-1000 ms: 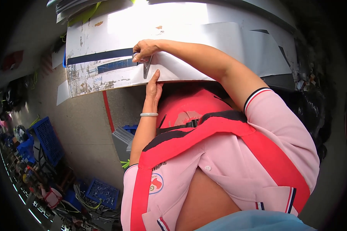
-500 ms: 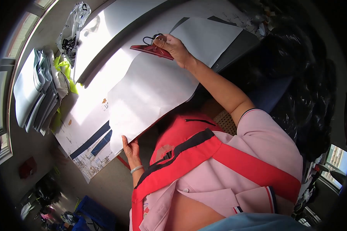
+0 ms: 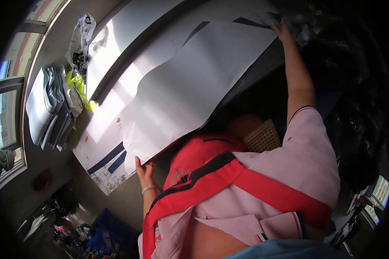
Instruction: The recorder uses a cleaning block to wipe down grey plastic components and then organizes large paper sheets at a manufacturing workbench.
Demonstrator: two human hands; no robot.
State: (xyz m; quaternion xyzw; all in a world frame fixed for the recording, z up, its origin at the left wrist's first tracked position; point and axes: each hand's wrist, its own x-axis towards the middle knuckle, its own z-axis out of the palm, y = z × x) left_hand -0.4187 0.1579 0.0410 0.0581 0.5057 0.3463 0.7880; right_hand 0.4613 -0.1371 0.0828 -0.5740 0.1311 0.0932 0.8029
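1. Nearest the camera: pink short-sleeved shirt (image 3: pixel 289 172) with a red strap (image 3: pixel 246 185) slanting across the chest. Both forearms leave it and reach up-frame.
2. Left hand (image 3: pixel 144 169) sits at the lower-left corner of the large white sheet (image 3: pixel 190 82). Fingers are curled up against the sheet's lower edge, thumb side on the corner; it looks like a light pinch on the paper. A pale bracelet (image 3: pixel 148 188) sits on the wrist.
3. The sheet lies flat on the table (image 3: pixel 255 73). Long axis runs diagonally, from the lower-left corner at the left hand to the upper-right corner at the right hand. Its near long edge hangs past the dark table edge, just above the torso.
4. A woven tan basket-like thing (image 3: pixel 263 136) sits under the table edge, right of the red pouch (image 3: pixel 199 151).
5. Under the sheet, a second printed paper (image 3: pixel 106 162) with dark blue bars sticks out at lower left.
6. Right hand (image 3: pixel 285 30), arm fully stretched, rests at the sheet's far upper-right corner. Fingers are too small and shadowed to read; cannot tell if they grip.
7. Far left: a stack of folded grey fabric (image 3: pixel 52 108), a yellow-green piece (image 3: pixel 80 88) and a clear plastic bag (image 3: pixel 82 34) near the window.
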